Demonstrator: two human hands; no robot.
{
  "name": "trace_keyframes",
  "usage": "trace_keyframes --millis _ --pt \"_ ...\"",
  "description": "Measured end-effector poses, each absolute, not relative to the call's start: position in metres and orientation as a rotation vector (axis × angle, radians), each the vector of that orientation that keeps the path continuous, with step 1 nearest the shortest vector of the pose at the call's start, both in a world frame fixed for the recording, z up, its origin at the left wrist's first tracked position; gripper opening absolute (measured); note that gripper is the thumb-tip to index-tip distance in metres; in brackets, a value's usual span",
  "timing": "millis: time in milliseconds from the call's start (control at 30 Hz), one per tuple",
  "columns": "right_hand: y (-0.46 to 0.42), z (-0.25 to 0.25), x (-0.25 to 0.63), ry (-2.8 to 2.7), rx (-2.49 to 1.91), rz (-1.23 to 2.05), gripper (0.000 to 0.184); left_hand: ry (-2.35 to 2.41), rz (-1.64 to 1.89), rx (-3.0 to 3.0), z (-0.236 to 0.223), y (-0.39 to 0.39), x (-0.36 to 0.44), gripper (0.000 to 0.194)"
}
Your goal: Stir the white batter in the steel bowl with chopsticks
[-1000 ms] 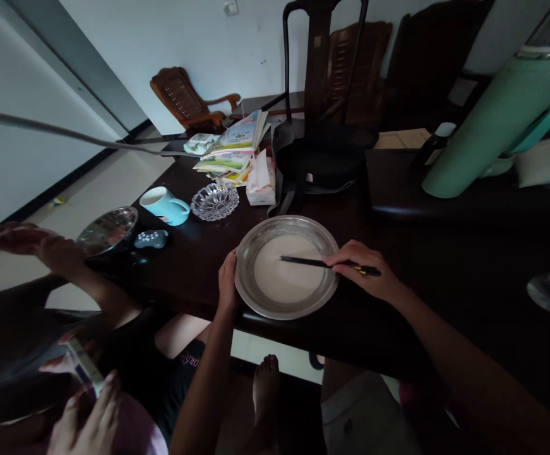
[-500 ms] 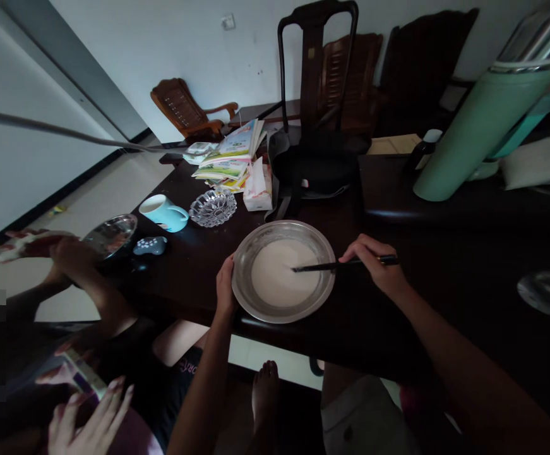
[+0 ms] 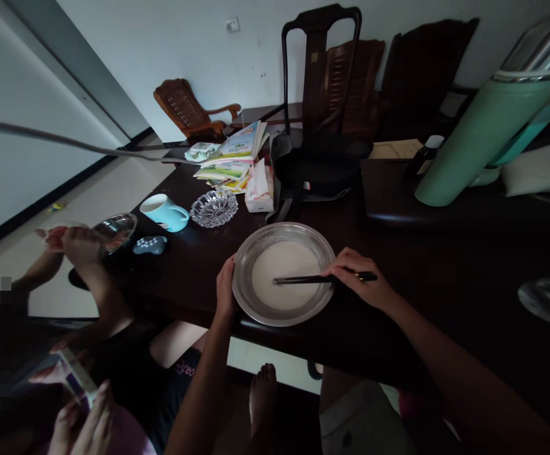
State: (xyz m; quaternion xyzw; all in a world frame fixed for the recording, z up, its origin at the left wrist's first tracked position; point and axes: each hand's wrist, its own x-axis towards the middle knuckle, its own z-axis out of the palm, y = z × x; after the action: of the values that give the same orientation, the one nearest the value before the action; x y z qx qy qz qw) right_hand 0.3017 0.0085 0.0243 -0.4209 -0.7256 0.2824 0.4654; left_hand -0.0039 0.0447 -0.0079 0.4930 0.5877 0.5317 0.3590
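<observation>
Metal bowl [image 3: 275, 316] at the table's [image 3: 184, 272] near edge, pale liquid [image 3: 293, 259] inside. Chopsticks [image 3: 303, 279] dip in, tips left of centre; looks like mid-stir. Right hand [image 3: 360, 278]: grip closed around them. Left hand [image 3: 226, 284]: grip curled on the bowl's left rim, underside fingers hidden. Next move probably calls for a steady bowl, tips below the surface. Versus half a second ago: tips further left, right hand closer to the bowl.

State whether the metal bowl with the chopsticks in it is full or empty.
Partly filled: pale liquid lies in the metal bowl, and a ring of bare inner wall shows above the liquid.
</observation>
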Motion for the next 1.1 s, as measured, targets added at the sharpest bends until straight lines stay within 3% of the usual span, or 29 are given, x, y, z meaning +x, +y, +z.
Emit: trace_keyframes --millis 67,233,400,567,700,900,1033,1100 --pt "0.009 0.024 0.301 -1.775 -1.054 0.640 0.020 1.531 1.373 1.269 -0.007 0.045 -0.004 0.041" --pt "0.010 0.022 0.305 -1.558 -1.100 0.728 0.035 1.524 1.366 1.264 -0.005 0.045 -0.003 0.042" --pt "0.012 0.025 0.307 -1.746 -1.069 0.696 0.023 1.531 1.371 1.253 -0.005 0.044 -0.002 0.041" --pt "0.012 0.026 0.310 -1.621 -1.129 0.695 0.037 1.521 1.366 1.245 -0.008 0.045 -0.004 0.042" --pt "0.012 0.023 0.308 -1.826 -1.034 0.675 0.022 1.528 1.369 1.239 -0.007 0.045 -0.003 0.043" --pt "0.013 0.027 0.312 -1.637 -1.133 0.689 0.037 1.506 1.375 1.263 -0.006 0.045 -0.003 0.042" --pt "0.012 0.027 0.307 -1.839 -1.026 0.679 0.023 1.501 1.389 1.261 -0.009 0.046 -0.005 0.041" --pt "0.012 0.026 0.309 -1.757 -1.081 0.643 0.024 1.502 1.390 1.251 -0.010 0.046 -0.005 0.040"
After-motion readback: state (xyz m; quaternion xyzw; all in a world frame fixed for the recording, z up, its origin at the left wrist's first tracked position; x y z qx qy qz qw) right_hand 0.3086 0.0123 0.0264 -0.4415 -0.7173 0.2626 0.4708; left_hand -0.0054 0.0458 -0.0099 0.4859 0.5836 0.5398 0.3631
